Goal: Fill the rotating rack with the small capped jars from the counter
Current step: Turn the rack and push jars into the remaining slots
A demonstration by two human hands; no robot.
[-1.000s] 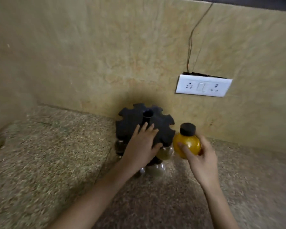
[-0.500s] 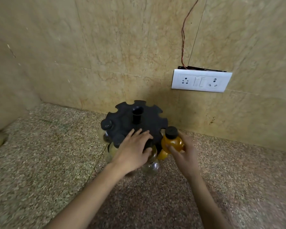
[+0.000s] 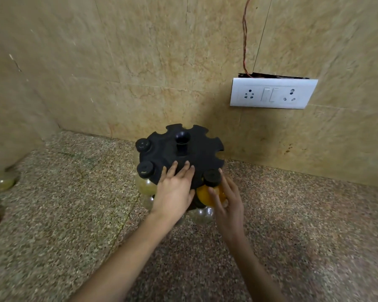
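The right hand point(image 3: 227, 205) cups the orange jar point(image 3: 207, 197) between thumb and fingers at the rack's five o'clock notch. The left hand point(image 3: 175, 190) lies flat, fingers straight, on the rotating rack point(image 3: 196, 149) at six o'clock. Best to press there so the disc cannot turn, then slide the neck fully home. Three black caps point(image 3: 145, 170) sit in the top tier, at five, eight and ten o'clock. Two clear jars point(image 3: 200, 214) show beneath. At least two spare jars point(image 3: 0, 182) wait on the counter point(image 3: 74, 214), far out at nine o'clock.
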